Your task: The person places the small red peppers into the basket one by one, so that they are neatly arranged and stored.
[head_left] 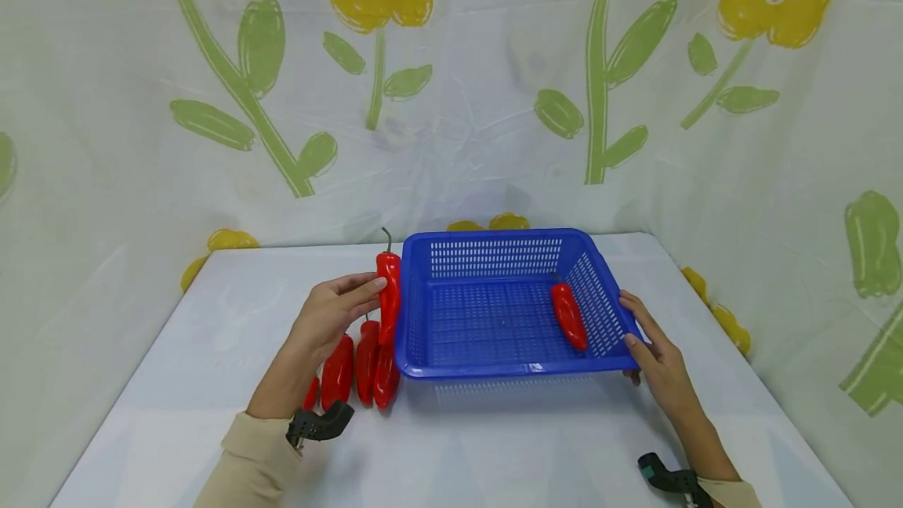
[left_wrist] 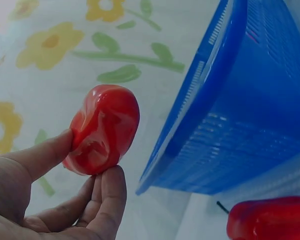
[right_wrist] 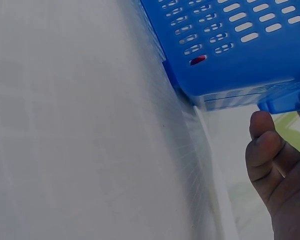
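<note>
left hand [head_left: 331,318] pinches a red pepper [head_left: 388,295] betw thumb & fingertips, held upright w/ stem up, just left of the blue basket [head_left: 494,371], above the desk [head_left: 212,320]. more red peppers [head_left: 356,371] lie on the desk under it, near the basket's left wall. right hand [head_left: 652,355] is on the basket's right near corner, fingers curled at the rim. another pepper [head_left: 568,315] lies inside the basket by its right wall.
</note>
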Motion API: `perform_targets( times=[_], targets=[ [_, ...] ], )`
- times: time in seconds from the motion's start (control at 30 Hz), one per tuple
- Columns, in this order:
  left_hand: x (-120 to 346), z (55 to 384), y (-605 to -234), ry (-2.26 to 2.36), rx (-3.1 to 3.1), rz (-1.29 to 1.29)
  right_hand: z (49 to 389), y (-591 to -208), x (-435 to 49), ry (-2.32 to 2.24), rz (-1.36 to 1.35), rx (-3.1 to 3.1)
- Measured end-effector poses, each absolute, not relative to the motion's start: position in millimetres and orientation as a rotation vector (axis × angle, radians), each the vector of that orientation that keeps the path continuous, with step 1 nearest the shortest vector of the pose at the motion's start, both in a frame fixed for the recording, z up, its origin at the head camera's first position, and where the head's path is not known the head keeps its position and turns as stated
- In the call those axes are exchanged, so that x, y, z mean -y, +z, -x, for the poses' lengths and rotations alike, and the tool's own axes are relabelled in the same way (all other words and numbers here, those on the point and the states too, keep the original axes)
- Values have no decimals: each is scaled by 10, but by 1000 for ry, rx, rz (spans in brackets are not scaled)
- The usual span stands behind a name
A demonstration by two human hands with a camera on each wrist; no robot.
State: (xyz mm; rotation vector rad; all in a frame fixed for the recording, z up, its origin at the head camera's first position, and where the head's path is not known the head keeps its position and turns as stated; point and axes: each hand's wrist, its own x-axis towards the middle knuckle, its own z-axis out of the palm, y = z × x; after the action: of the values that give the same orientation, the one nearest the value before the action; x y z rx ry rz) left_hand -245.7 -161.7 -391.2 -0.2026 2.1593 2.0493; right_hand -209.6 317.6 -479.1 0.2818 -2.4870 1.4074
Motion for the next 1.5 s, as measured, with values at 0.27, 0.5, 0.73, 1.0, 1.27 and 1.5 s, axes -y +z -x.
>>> perform_targets(
  times=[0.27,0.5,0.73,1.0,1.27,1.5],
  targets=[
    [1412,2489,-3832,2040,-2133,156,2120,-4757,-3197,1384,-285,2504],
    [1297,2503,-3778,2038,-2114,80,2079,-4804,-3175,1398,-250,2507],
    [1200,2508,-3736,1994,-2107,43,1993,-4855,-3110,1416,-214,2505],
    [1051,2585,-3732,1975,-2090,21,2039,-4797,-3127,1385,-228,2516],
    [925,2647,-3733,1957,-2079,0,2078,-4800,-3136,1374,-252,2497],
    [785,2697,-3738,1924,-2064,-21,2091,-4838,-3158,1375,-251,2488]
  ],
)
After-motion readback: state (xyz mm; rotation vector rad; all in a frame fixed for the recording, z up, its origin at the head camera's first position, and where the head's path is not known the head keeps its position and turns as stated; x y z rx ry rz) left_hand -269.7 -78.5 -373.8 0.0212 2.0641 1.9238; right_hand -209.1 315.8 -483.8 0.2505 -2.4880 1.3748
